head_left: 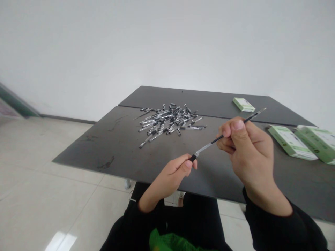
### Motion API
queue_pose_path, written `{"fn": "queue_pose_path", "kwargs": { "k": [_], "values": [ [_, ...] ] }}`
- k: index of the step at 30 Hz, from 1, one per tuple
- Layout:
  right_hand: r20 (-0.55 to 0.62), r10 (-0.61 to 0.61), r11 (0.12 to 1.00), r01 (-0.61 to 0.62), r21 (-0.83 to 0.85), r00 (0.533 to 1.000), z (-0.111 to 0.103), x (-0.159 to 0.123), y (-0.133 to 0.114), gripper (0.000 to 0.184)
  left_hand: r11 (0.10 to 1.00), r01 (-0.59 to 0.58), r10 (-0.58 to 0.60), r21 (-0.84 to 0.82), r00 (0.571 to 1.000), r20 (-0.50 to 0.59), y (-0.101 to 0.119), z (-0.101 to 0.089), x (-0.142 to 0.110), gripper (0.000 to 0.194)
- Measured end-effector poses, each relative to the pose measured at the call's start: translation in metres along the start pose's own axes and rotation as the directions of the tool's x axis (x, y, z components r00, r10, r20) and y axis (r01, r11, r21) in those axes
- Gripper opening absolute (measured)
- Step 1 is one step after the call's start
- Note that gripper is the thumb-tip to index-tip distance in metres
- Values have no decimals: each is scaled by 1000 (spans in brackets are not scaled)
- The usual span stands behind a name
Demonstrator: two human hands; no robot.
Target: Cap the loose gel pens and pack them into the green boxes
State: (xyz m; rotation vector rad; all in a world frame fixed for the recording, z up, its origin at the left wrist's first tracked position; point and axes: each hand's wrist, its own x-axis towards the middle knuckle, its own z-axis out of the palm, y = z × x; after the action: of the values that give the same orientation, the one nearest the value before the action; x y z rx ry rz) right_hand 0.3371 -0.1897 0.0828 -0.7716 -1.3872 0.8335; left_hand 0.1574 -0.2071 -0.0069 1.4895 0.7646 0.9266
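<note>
My left hand [174,174] is closed around a pen barrel, whose black grip end [193,158] pokes out past the thumb; the rest of the barrel is hidden in the palm. Between thumb and fingers, my right hand [244,150] pinches a thin pen refill [217,139] with dark ink. The refill slants up to the right, its pointed tip beyond my knuckles. Its clear lower end meets the mouth of the barrel; I cannot tell how far inside it sits. Behind my hands lies a loose pile of clear and black pen parts [167,120] on the dark table [125,139].
A green and white box [243,104] lies at the back right. More such boxes [291,142] lie at the right, beside my right hand. A seam crosses the table. Behind it stands a white wall [167,45], and pale floor tiles [39,181] show at the left.
</note>
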Motion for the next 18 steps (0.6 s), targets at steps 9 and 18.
{"fn": "queue_pose_path", "kwargs": {
  "k": [9, 18],
  "values": [
    [30, 17, 1000, -18, 20, 999, -4, 1, 2, 34, 999, 30, -28, -44, 999, 33, -3, 0, -1, 39],
    [55, 5, 1000, -6, 23, 998, -5, 1, 1, 36, 994, 39, -33, -98, 998, 55, -2, -1, 0, 39]
  ]
}}
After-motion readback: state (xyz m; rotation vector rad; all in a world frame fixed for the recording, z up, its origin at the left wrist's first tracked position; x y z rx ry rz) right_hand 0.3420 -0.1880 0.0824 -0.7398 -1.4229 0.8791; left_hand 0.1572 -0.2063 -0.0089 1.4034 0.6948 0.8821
